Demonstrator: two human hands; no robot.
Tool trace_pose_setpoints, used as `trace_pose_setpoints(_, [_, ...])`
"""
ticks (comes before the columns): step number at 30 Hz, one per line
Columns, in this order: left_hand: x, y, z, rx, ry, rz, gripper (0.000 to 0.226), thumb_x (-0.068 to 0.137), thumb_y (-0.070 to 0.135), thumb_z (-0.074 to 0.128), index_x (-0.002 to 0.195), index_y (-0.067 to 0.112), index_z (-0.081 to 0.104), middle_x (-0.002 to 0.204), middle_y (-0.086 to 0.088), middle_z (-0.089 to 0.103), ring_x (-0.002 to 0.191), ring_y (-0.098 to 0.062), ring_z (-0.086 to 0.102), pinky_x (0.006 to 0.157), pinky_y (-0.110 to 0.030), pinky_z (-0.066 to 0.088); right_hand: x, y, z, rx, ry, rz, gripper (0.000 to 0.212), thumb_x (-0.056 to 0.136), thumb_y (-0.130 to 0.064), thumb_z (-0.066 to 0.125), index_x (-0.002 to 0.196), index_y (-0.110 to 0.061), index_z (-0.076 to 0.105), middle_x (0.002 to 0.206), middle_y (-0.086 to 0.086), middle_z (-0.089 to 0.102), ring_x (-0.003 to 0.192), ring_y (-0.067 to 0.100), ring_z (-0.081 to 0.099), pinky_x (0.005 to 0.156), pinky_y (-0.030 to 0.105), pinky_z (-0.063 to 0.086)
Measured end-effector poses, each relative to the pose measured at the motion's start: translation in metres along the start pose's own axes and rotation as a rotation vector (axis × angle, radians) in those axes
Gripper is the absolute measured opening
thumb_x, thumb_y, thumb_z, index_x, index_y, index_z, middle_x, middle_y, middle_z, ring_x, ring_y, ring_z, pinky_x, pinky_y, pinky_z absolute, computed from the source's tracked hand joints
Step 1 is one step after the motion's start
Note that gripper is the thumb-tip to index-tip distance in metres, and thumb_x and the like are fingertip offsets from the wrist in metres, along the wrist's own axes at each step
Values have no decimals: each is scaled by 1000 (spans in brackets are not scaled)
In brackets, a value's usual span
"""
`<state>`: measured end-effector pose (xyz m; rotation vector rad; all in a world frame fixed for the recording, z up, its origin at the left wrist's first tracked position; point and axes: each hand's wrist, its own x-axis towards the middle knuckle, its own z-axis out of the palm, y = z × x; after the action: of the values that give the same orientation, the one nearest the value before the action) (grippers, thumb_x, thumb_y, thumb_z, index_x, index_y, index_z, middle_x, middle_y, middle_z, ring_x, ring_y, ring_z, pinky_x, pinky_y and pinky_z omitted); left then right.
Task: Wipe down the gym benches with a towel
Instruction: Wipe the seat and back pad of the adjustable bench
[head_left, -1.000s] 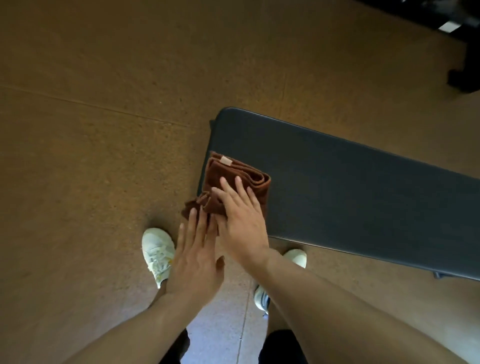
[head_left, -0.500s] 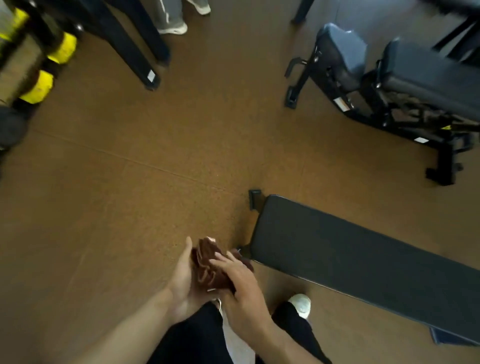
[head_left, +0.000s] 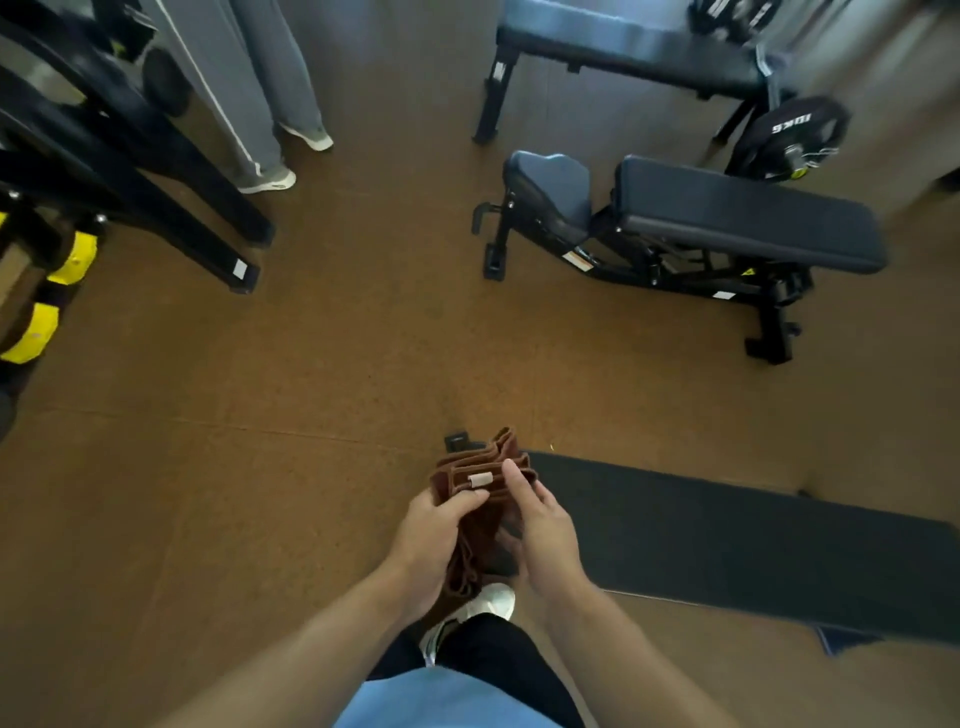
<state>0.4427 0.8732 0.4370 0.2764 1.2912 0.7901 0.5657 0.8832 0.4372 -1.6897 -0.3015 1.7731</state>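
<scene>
A folded brown towel (head_left: 480, 470) with a small white tag is held in the air in front of me, off the bench. My left hand (head_left: 434, 540) grips its left side, thumb across the top. My right hand (head_left: 543, 535) holds its right side, fingers curled round the folds. The flat dark bench (head_left: 727, 540) lies low at my right, its near end just beyond my hands. An adjustable bench (head_left: 727, 208) stands further ahead on the right, and another flat bench (head_left: 623, 47) behind it.
Black machine legs (head_left: 171, 197) with yellow parts (head_left: 72, 260) fill the left side. Another person's legs (head_left: 270, 104) in grey trousers stand at the back. A weight plate (head_left: 792, 137) leans at the far right. Brown floor (head_left: 337, 364) lies open ahead.
The towel came off the bench end and is now lifted in both hands. My view has risen from the bench top to the room ahead.
</scene>
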Motion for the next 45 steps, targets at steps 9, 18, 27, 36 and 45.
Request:
trace_pose_setpoints(9, [8,47,-4,98,-86,-21,38,95,37,65,124,13,69,117,-15,74,111,-30,71,101,-50,53,0,-41,19,49,-9,-38,23,107,-24,58,119,-18,77,109,5,81,105,21,77,86,34,59])
trace_pose_setpoints(18, [61,128,-66,339,3,87,20,93,37,70,109,26,71,100,4,78,99,-16,74,89,-42,60,29,-30,133,-255,51,-305,36,109,-17,55,134,-37,70,128,-15,74,122,2,67,104,28,55])
trace_pose_setpoints(27, [123,267,-180,412,8,82,25,104,36,52,97,29,75,98,-5,76,92,-27,73,64,-39,60,79,-65,283,134,384,-218,29,112,-23,47,112,-32,74,106,0,80,100,20,75,88,41,61])
trace_pose_setpoints(36, [157,339,-216,491,67,188,26,103,36,54,98,23,75,93,4,79,94,-16,73,87,-34,57,93,-96,278,235,731,-107,23,113,-37,35,121,-37,57,111,4,69,99,29,70,88,58,61])
trace_pose_setpoints(45, [184,370,-227,559,51,229,30,101,45,56,102,20,71,98,1,77,94,-15,73,76,-32,59,113,-117,269,468,728,-206,27,109,-28,40,104,-23,67,97,4,67,84,21,65,72,38,52])
